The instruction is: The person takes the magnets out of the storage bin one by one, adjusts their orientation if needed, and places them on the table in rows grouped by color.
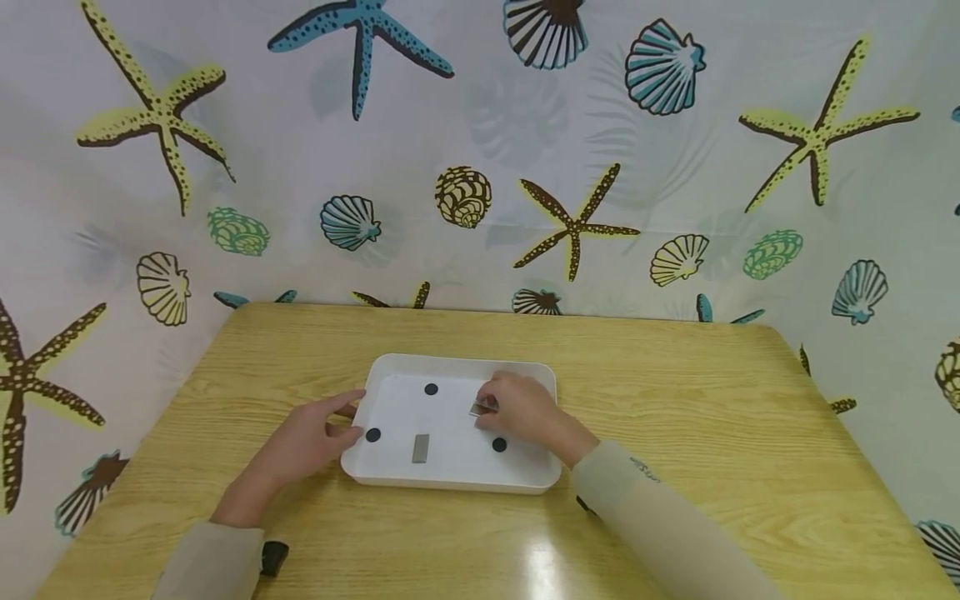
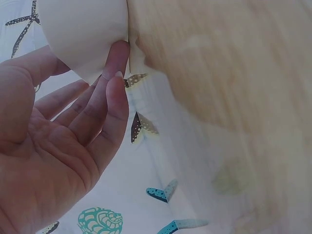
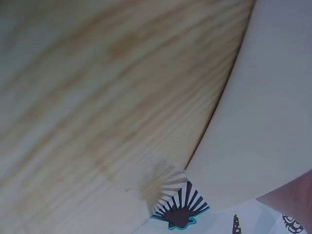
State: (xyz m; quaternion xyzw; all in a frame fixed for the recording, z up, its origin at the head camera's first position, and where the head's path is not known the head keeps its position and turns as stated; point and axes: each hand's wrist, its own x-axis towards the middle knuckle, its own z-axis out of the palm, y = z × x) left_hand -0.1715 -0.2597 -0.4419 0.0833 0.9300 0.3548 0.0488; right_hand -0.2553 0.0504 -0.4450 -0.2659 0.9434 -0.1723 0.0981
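A shallow white tray sits on the table in the head view. My left hand holds its left end, thumb and fingers against the wall; the left wrist view shows this hand close up at the tray wall. Over the right half of the tray, my right hand pinches a small silvery flat piece, partly hidden by the fingers. A grey rectangular plate lies on the tray floor. In the right wrist view the tray wall hides most of the right hand.
Black round discs lie in the tray: one at the back, one at the left, one by the right hand. The wooden table extends around the tray. A cloth printed with shells and starfish hangs behind and at the sides.
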